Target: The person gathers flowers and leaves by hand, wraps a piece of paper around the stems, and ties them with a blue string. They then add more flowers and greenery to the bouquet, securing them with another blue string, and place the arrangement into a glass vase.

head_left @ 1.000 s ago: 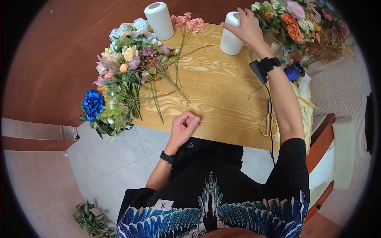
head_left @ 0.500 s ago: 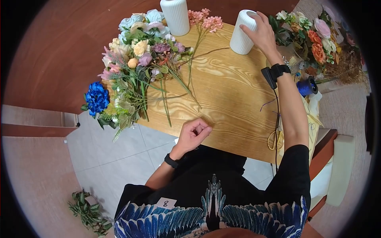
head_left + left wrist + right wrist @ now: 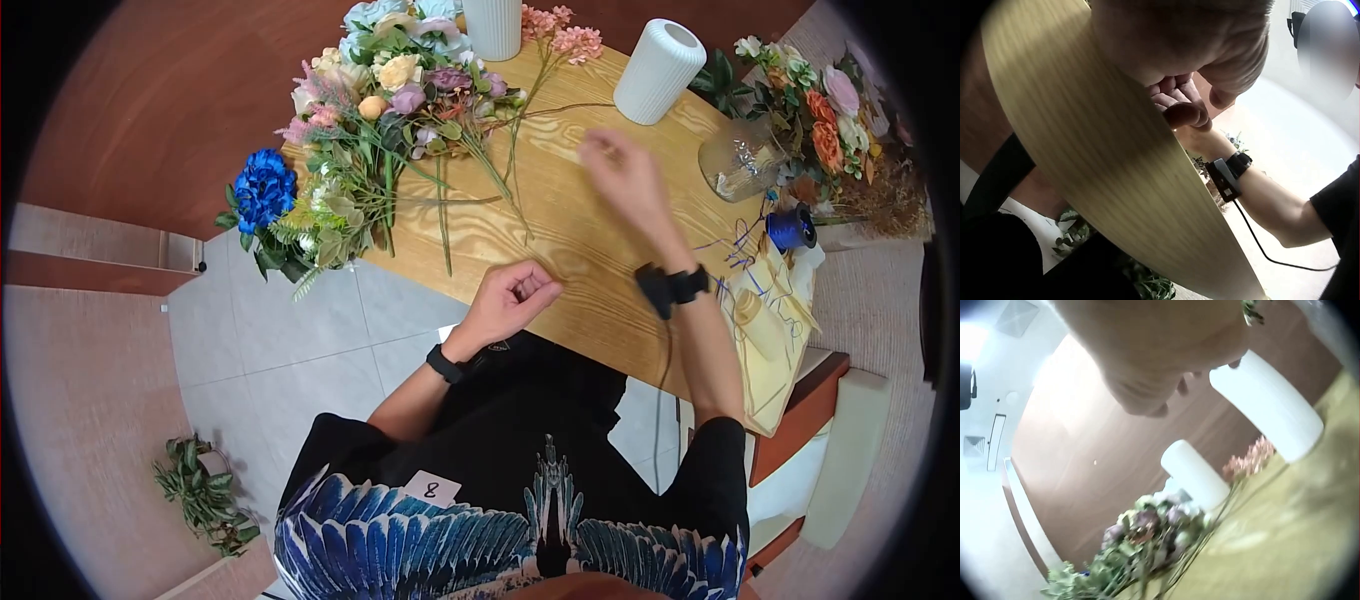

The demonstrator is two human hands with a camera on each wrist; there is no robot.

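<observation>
The right hand (image 3: 630, 185), slightly blurred, is above the wooden table (image 3: 590, 290) with nothing in it, its fingers relaxed. Just beyond it a white ribbed vase (image 3: 658, 75) stands upright, apart from the hand; the right wrist view shows the vase (image 3: 1272, 406) beyond the fingers too. At the table's near edge is the left hand (image 3: 512, 300), empty, its fingers loosely curled. A second white vase (image 3: 492, 28) stands at the far edge, beside pink flowers (image 3: 578, 43).
Mixed artificial flowers (image 3: 407, 98) cover the left side, with a blue bloom (image 3: 265, 190) at the corner. On the right are a glass vase (image 3: 735, 160), more flowers (image 3: 825, 130), a blue spool (image 3: 791, 228) and yellow paper (image 3: 765, 325). A cable (image 3: 660, 420) hangs from the right wrist.
The right hand has let go of the white vase and come back toward the body, leaving the vase standing. The left hand keeps its pose at the near edge. The view has shifted.
</observation>
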